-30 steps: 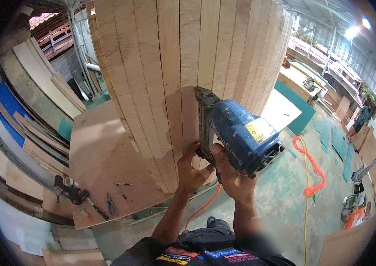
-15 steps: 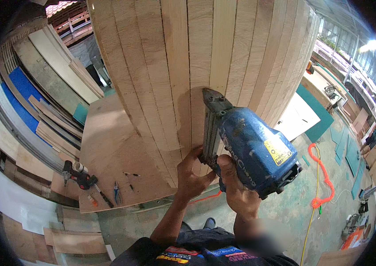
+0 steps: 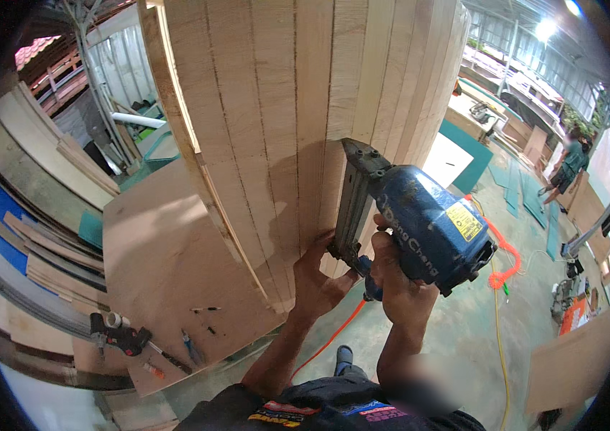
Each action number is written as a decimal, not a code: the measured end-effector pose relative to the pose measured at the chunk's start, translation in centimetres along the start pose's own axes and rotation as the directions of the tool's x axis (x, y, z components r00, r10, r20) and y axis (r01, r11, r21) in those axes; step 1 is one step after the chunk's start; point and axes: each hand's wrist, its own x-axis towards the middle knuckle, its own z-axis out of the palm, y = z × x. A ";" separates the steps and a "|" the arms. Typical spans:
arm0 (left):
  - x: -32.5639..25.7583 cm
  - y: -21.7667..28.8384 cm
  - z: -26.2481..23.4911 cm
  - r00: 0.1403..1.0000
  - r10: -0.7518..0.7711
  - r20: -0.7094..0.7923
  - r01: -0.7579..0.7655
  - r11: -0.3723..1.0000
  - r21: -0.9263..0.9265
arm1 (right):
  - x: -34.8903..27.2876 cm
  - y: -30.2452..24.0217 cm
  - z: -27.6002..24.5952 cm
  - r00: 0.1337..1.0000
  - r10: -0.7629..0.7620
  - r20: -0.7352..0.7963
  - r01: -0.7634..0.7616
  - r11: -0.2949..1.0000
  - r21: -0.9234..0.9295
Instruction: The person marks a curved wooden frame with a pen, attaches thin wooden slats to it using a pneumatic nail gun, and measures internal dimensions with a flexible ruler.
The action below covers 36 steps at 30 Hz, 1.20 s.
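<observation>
Blue nail gun (image 3: 438, 223) sits in both hands, its grey nose angled up toward the slatted wooden panel (image 3: 254, 115); whether the tip touches the slats I cannot tell. Its handle lies within the grasp of the right hand (image 3: 407, 291), whose fingers (image 3: 385, 253) are closed around it below the bulky body. The left hand (image 3: 317, 287) grasps the lower end of the magazine (image 3: 352, 208) between thumb and forefinger, just beside the right hand.

Compared with half a second ago, both hands keep their hold, but a fingertip of the right hand now shows above the thumb, against the blue body. The view has turned: a bright strip appears along the panel's left edge, one shoe (image 3: 344, 357) shows instead of two, and the coiled orange hose (image 3: 507, 260) appears partly behind the tool.
</observation>
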 end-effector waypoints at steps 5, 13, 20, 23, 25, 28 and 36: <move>0.2 0.1 -0.6 0.997 -0.052 0.063 0.055 0.998 -0.036 | -0.3 -1.5 0.4 0.993 0.114 -0.009 -0.115 0.991 -0.069; 0.3 0.0 -1.1 0.989 -0.114 0.096 0.116 0.993 -0.014 | -0.5 -1.7 0.6 0.977 0.210 -0.033 -0.213 0.972 -0.101; 0.3 0.0 -0.8 0.991 -0.114 0.075 0.118 0.991 -0.060 | -0.5 -0.9 0.6 0.998 0.059 0.019 -0.057 0.996 -0.068; 0.1 -0.3 -0.8 0.993 -0.100 0.059 0.104 0.993 -0.057 | -0.6 -0.7 0.8 1.000 0.015 0.020 -0.014 0.997 -0.078; 0.0 -0.9 -0.9 0.995 -0.077 0.067 0.082 0.994 -0.075 | -0.6 -0.6 0.9 1.000 0.015 0.009 -0.014 0.997 -0.071; 0.0 -0.8 -0.6 0.995 -0.075 0.059 0.079 0.994 -0.069 | -0.7 -0.9 0.7 0.998 0.068 0.014 -0.068 0.997 -0.037; -0.6 -0.5 -1.2 1.000 -0.011 -0.008 0.011 1.000 0.023 | -1.4 -0.3 1.1 0.995 0.013 0.098 -0.018 0.998 0.058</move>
